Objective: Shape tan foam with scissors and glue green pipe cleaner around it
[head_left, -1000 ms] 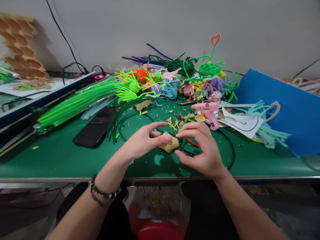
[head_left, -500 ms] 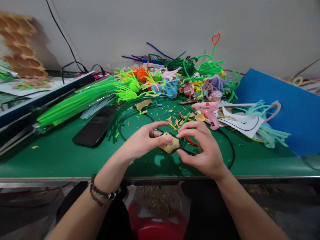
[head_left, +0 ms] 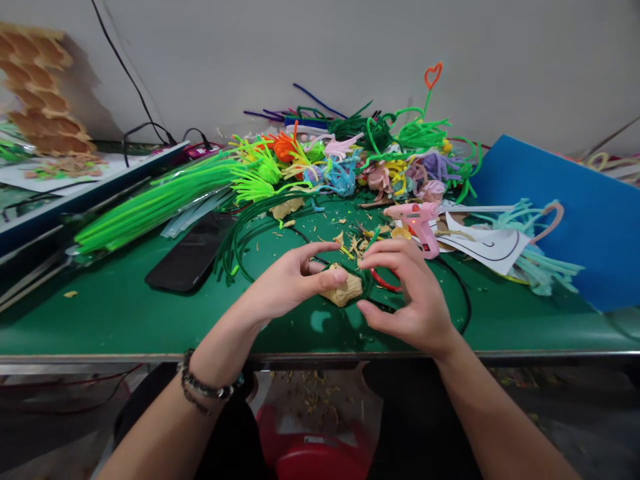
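Observation:
My left hand (head_left: 300, 277) pinches a pale tan, lumpy piece (head_left: 345, 288) between thumb and fingers, a little above the green tabletop. What the piece is made of I cannot tell. Just right of it is my right hand (head_left: 405, 287), thumb and fingers apart in a curve, with a visible gap between their tips. A dark green fuzzy stem (head_left: 367, 283) runs behind the right fingers; no grip on it shows. Behind that hand lie red-handled scissors or pliers (head_left: 385, 280), mostly hidden.
A pink glue gun (head_left: 417, 223) rests behind my right hand, its black cord curving right. A black phone (head_left: 185, 257) and green pipe cleaners (head_left: 160, 207) lie left. Colourful pipe-cleaner bundles (head_left: 340, 163) fill the back. A blue board (head_left: 550, 220) leans at right.
My right hand has shifted slightly right, and its fingertips are a bit farther from the tan piece. The left hand keeps its hold on the piece, almost unmoved.

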`<state>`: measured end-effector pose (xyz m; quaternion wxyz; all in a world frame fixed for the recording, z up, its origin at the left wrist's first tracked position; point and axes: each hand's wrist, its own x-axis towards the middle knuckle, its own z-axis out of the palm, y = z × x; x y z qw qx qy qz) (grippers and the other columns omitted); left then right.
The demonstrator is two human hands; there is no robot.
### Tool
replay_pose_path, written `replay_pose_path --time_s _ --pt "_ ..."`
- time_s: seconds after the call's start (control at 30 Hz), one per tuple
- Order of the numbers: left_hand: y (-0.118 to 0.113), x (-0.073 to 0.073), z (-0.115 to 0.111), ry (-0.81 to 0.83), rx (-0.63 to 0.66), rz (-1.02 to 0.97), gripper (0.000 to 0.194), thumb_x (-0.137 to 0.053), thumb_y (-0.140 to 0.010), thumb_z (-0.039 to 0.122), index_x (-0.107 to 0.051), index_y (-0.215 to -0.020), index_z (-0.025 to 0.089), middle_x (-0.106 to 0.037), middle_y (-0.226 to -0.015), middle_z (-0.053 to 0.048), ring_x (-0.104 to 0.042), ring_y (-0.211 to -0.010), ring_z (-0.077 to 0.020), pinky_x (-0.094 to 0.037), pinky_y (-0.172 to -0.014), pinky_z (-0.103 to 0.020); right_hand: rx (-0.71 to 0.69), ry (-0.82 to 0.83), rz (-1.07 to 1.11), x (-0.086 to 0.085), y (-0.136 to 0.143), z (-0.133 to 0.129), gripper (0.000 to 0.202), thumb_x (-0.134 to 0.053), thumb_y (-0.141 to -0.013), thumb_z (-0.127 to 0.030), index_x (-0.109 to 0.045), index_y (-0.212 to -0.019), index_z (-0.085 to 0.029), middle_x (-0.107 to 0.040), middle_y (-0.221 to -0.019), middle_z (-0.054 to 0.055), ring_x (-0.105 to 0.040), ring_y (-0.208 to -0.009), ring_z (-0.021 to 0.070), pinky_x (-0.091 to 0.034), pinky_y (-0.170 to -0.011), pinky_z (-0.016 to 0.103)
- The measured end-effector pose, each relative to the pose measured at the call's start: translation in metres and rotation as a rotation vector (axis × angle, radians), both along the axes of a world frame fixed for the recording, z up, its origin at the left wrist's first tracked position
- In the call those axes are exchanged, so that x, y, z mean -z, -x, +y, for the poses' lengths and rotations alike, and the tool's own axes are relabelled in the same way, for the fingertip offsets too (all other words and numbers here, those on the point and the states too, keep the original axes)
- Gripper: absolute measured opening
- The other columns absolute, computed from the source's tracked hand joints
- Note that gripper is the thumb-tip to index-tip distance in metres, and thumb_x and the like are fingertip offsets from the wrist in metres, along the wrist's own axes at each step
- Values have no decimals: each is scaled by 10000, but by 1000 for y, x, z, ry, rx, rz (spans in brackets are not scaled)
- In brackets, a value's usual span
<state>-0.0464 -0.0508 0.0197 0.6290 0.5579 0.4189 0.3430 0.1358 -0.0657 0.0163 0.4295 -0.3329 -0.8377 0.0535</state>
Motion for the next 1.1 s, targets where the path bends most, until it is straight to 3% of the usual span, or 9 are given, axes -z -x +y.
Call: replay_pose_path --time_s 0.2,0.6,0.8,0.97,1.1 --pt "1 0 0 -13 11 16 735 -677 -605 424 -443 -1237 130 -571 -579 40 -476 -542 -101 -322 -533 -206 -48 -36 18 -3 -8 0 253 -478 -710 -215 -579 -941 -228 -507 -939 51 -498 -891 217 -386 -787 435" --pt "1 4 2 -31 10 40 708 -666 -631 424 -438 -1238 140 -613 -634 19 -493 -555 -103 -335 -536 -205 13 -95 -65 -5 -7 -2 217 -460 -722 -207 -634 -851 -227 -529 -938 46 -510 -850 201 -364 -790 442" --pt "0 3 2 -33 14 56 698 -661 -638 424 -438 -1236 143 -593 -601 32 -491 -550 -103 -335 -539 -208 -23 -49 21 -4 -7 -2 250 -460 -720 -203 -608 -920 -214 -525 -927 53 -514 -882 208 -386 -784 435" --pt "0 3 2 -30 -1 49 694 -672 -631 408 -440 -1230 148 -592 -614 35 -502 -563 -103 -339 -544 -204 -6 -29 -18 -2 -5 -2 195 -476 -729 -179 -618 -858 -221 -530 -922 46 -523 -848 196 -394 -770 432" --pt "0 1 1 -2 9 1 727 -698 -606 395 -431 -1233 144 -600 -628 30 -516 -582 -109 -361 -578 -216 -43 23 98 0 -9 2 278 -513 -722 -174 -572 -985 -240 -526 -946 47 -516 -896 207 -412 -792 428"
